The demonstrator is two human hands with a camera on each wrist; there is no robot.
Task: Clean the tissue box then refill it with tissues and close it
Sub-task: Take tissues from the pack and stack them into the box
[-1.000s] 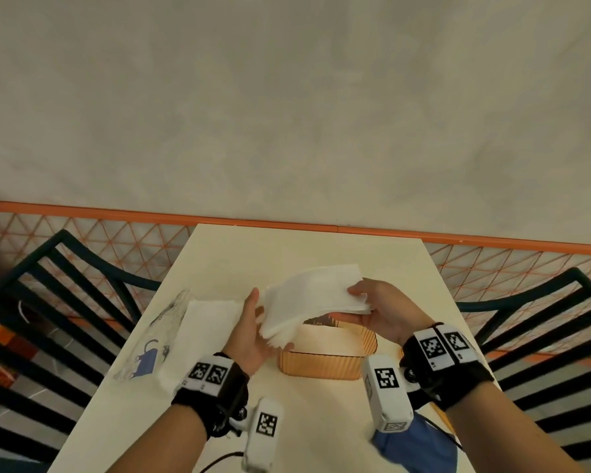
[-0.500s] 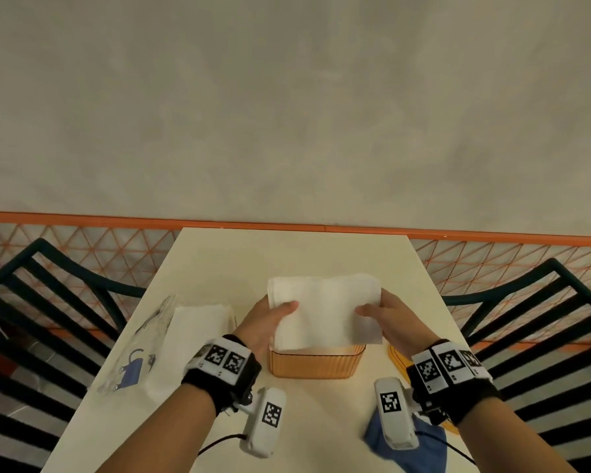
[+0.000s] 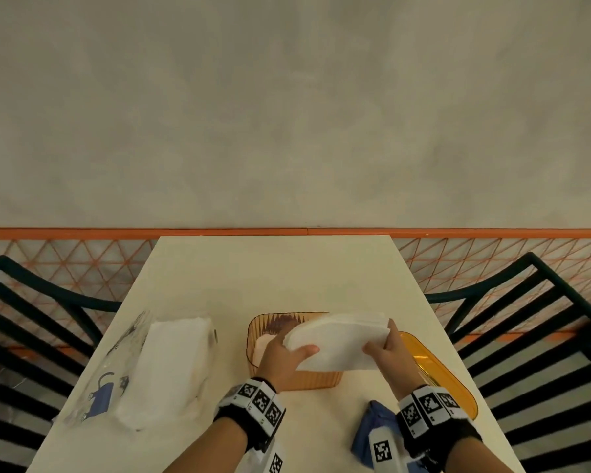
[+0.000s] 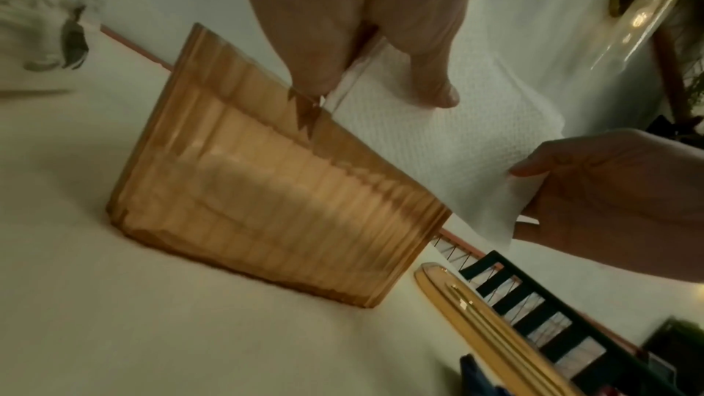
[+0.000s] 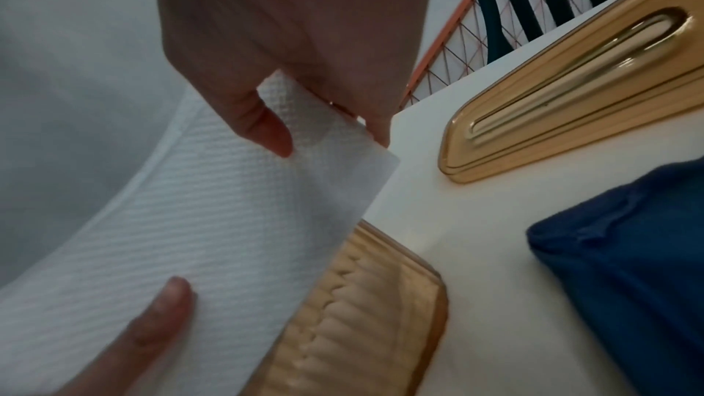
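An amber ribbed tissue box (image 3: 299,382) (image 4: 266,200) (image 5: 366,327) stands open on the cream table (image 3: 280,278). Over its opening both hands hold a white stack of tissues (image 3: 338,343) (image 4: 430,143) (image 5: 213,222). My left hand (image 3: 287,353) (image 4: 366,50) grips the stack's left end, thumb on top. My right hand (image 3: 384,346) (image 5: 304,107) pinches the right end. The stack tilts, its left end lower, towards the box. The box's amber lid (image 3: 437,370) (image 4: 487,327) (image 5: 579,95), with a slot, lies flat to the right.
A pack of white tissues (image 3: 171,367) in a clear wrapper (image 3: 103,380) lies at the table's left. A blue cloth (image 3: 372,435) (image 5: 628,267) lies near the front right edge. Dark slatted chairs (image 3: 526,319) flank the table. An orange mesh fence (image 3: 82,264) runs behind.
Both hands have brought the tissue stack from above the box down towards its opening, and the stack's left end has dipped lower. The head view has tilted down.
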